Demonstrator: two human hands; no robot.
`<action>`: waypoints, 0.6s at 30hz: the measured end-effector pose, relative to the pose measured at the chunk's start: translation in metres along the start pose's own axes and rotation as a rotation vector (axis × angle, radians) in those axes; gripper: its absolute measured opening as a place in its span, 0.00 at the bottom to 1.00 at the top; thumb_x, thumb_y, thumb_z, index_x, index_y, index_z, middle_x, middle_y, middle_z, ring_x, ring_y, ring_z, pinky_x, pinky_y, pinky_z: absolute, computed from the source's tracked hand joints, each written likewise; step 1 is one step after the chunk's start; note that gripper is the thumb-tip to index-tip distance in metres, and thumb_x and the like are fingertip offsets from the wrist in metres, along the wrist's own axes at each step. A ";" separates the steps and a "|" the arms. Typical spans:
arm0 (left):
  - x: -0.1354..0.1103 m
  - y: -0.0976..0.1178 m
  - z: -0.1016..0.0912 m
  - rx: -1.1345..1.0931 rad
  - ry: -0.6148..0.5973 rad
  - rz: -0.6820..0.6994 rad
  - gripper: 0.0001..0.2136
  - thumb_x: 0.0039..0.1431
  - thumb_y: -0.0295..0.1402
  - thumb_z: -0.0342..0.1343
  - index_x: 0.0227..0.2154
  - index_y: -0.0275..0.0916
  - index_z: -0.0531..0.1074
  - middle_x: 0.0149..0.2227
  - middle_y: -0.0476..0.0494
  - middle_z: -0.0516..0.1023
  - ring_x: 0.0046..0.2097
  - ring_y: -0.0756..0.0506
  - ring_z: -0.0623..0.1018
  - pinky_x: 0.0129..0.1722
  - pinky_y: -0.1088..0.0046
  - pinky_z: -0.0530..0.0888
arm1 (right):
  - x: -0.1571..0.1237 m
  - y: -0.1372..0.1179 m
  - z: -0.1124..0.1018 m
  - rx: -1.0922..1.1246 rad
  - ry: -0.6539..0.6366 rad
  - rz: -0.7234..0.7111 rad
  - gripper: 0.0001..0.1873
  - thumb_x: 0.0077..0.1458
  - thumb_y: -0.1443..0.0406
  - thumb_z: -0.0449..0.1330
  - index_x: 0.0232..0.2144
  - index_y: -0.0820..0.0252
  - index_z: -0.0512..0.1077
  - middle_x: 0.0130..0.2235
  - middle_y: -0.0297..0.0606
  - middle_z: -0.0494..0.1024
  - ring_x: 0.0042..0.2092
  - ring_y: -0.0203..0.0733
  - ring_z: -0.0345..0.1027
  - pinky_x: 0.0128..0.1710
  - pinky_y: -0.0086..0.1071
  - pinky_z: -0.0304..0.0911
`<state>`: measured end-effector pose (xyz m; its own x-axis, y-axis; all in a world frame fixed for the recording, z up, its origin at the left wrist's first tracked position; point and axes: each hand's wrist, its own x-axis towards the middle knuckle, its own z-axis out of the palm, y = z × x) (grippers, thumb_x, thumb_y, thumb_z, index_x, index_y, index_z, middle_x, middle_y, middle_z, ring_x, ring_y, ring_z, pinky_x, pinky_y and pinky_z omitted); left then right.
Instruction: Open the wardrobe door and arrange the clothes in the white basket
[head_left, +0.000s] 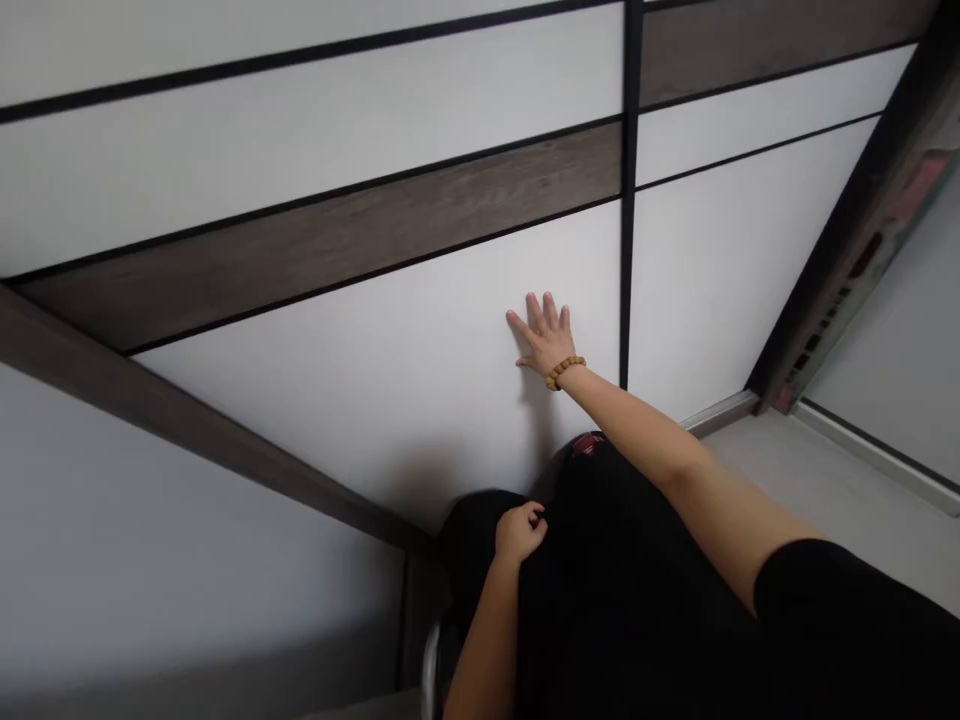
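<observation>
My right hand (550,340) lies with spread fingers against the lower white panel of a sliding door (375,350), left of a black vertical frame strip. Around that wrist sits a brown bead bracelet (565,372). Close to my lap, my left hand (520,533) rests by the black clothing (615,560) with its fingers curled in. Whether anything is inside those curled fingers is hidden.
Wood-toned bands (420,215) and black strips cross the white door panels. A second panel (720,270) stands to the right, beside a dark upright frame (832,230). At bottom left, a curved metal bar (430,670) shows next to my left arm. Pale floor (817,480) lies at right.
</observation>
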<state>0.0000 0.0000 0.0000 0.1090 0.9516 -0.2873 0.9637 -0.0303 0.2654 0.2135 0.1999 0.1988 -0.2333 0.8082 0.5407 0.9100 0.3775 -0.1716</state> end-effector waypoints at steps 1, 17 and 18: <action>0.000 -0.001 -0.001 0.006 0.000 0.004 0.15 0.64 0.30 0.58 0.51 0.48 0.81 0.39 0.53 0.86 0.42 0.49 0.83 0.45 0.75 0.73 | 0.001 0.000 0.000 -0.001 -0.004 0.005 0.60 0.56 0.54 0.72 0.78 0.45 0.42 0.79 0.45 0.29 0.78 0.70 0.19 0.71 0.75 0.27; 0.021 -0.023 -0.134 0.220 0.784 -0.049 0.29 0.59 0.31 0.58 0.64 0.36 0.72 0.72 0.25 0.62 0.72 0.26 0.62 0.68 0.41 0.63 | 0.008 0.009 0.017 -0.017 0.015 0.019 0.67 0.54 0.53 0.73 0.77 0.41 0.30 0.78 0.43 0.19 0.77 0.71 0.15 0.69 0.79 0.25; 0.023 -0.025 -0.159 0.217 0.865 -0.049 0.30 0.60 0.33 0.59 0.66 0.35 0.71 0.73 0.24 0.59 0.73 0.25 0.60 0.68 0.39 0.62 | 0.008 0.011 0.018 -0.019 0.015 0.022 0.68 0.54 0.53 0.73 0.77 0.41 0.29 0.78 0.43 0.17 0.77 0.71 0.14 0.69 0.79 0.24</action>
<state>-0.0605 0.0708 0.1328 -0.0708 0.8484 0.5246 0.9969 0.0426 0.0656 0.2155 0.2185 0.1862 -0.2078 0.8092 0.5496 0.9213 0.3506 -0.1679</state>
